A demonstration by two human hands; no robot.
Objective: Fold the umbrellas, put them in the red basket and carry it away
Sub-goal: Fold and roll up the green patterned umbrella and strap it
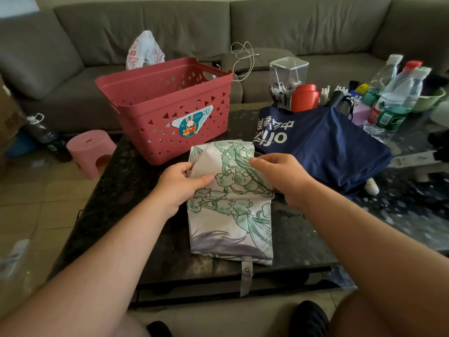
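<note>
A white fabric umbrella printed with green flowers is pinched at its left edge by the left hand and at its right edge by the right hand. It is laid flat on the dark speckled tabletop. The red perforated plastic basket is seen just beyond both grips.

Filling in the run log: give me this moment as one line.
step: folding | left hand: holds floral umbrella | right hand: holds it too | blue umbrella: on table | basket: no umbrella visible inside

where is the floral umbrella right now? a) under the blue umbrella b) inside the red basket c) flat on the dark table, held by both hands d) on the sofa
c: the floral umbrella lies on the dark table in front of the red basket, with the left hand and right hand gripping its fabric.
</note>
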